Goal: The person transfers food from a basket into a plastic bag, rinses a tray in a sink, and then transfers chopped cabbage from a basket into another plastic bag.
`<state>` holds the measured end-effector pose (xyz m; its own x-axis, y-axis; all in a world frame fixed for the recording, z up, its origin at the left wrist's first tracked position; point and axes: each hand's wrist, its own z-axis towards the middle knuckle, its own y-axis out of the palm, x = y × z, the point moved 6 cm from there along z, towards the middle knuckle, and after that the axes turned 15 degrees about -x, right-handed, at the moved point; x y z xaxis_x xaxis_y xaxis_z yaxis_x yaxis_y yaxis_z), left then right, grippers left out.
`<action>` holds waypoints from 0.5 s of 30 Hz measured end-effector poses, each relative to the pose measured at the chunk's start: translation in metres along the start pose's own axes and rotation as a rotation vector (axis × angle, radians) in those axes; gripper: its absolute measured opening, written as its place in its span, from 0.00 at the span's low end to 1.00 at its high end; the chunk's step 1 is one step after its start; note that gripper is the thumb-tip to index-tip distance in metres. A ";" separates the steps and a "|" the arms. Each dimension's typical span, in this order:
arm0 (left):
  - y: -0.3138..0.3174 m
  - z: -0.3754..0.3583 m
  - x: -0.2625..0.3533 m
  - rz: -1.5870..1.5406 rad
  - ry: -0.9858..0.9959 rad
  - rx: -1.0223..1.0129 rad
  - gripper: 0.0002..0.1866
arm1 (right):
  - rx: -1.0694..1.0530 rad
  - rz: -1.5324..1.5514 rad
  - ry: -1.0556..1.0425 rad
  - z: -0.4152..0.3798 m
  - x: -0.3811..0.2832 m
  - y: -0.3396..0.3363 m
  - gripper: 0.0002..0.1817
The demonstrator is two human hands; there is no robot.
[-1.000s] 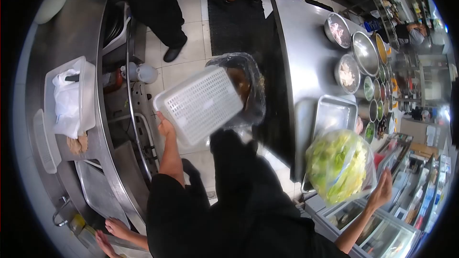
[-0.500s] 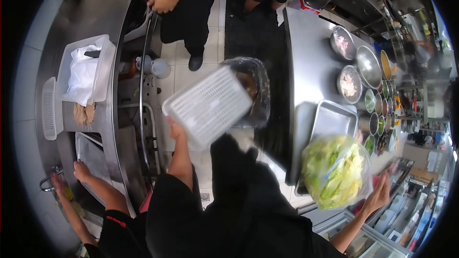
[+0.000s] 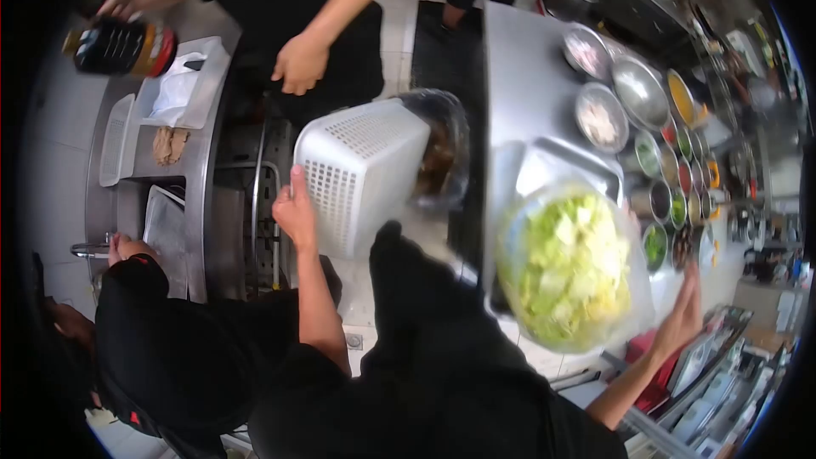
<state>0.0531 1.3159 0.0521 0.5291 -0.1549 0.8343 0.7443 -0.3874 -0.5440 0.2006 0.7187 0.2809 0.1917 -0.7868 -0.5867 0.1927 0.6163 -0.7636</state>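
Observation:
A white perforated basket (image 3: 361, 170) hangs tilted over the floor, with my left hand (image 3: 296, 211) closed on its left edge. Just beyond it, an open bin with a dark plastic liner (image 3: 442, 149) holds brownish material, and the basket covers part of it. On the right, a clear plastic bag of cut lettuce (image 3: 574, 268) overlaps a metal tray (image 3: 561, 161) on the steel counter. Close to the bag's right side is my right hand (image 3: 680, 319), its fingers stretched out and apparently holding nothing.
One co-worker's hand (image 3: 302, 64) is above the basket; the other holds a dark bottle (image 3: 123, 47). Another person (image 3: 170, 348) stands at the sink on the left. Metal bowls (image 3: 639, 93) and several small containers line the right counter (image 3: 527, 59). A lined white tub (image 3: 200, 81) sits left.
My left hand has turned the basket, so its perforated side shows. The lettuce bag appears further left. A dark bottle has come into view, and the co-worker's other hand has left the metal rail.

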 end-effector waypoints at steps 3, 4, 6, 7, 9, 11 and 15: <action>-0.006 -0.059 0.052 0.150 0.072 0.018 0.33 | -0.190 0.074 -0.125 -0.003 0.026 -0.004 0.17; -0.006 -0.076 0.063 0.171 0.157 0.058 0.33 | -0.266 0.007 -0.167 -0.008 0.023 -0.007 0.21; -0.005 -0.102 0.064 0.237 0.126 0.045 0.33 | -0.443 0.071 -0.265 -0.018 0.023 -0.010 0.33; -0.003 -0.114 0.066 0.253 0.156 0.064 0.33 | -0.567 0.104 -0.276 -0.023 0.028 -0.010 0.36; -0.003 -0.133 0.073 0.291 0.131 0.044 0.33 | -0.699 0.207 -0.319 -0.029 0.029 -0.010 0.40; -0.004 -0.148 0.078 0.322 0.125 0.043 0.33 | -0.697 0.164 -0.338 -0.030 0.032 -0.002 0.40; -0.001 -0.162 0.087 0.361 0.187 -0.021 0.30 | -0.697 -0.118 -0.473 -0.027 0.004 0.031 0.37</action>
<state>0.0319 1.1560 0.1396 0.6705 -0.4461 0.5928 0.5145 -0.2960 -0.8048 0.1816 0.7338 0.2479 0.6197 -0.6520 -0.4369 -0.3705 0.2477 -0.8952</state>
